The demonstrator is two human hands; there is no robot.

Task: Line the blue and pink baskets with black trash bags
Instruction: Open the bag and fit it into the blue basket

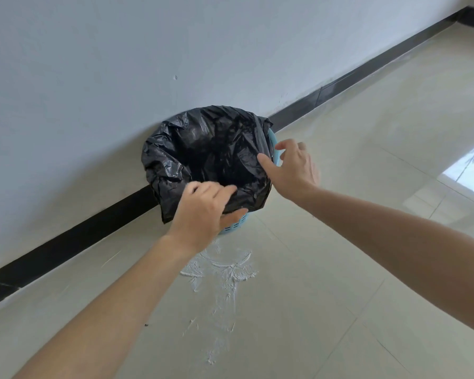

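Note:
A blue basket [273, 144] stands on the floor against the wall, mostly covered by a black trash bag [203, 149] that lies inside it and folds over its rim. My left hand [203, 212] rests on the bag's near edge, fingers over the fold and thumb under it against the basket's side. My right hand [293, 165] is at the right rim, thumb on the bag and fingers spread above the bare blue rim. The pink basket is not in view.
A white wall [121, 77] with a black skirting strip [66, 242] runs behind the basket. Beige floor tiles [367, 269] carry a white smeared stain [219, 272] just in front of the basket. Bright window glare lies on the floor at far right.

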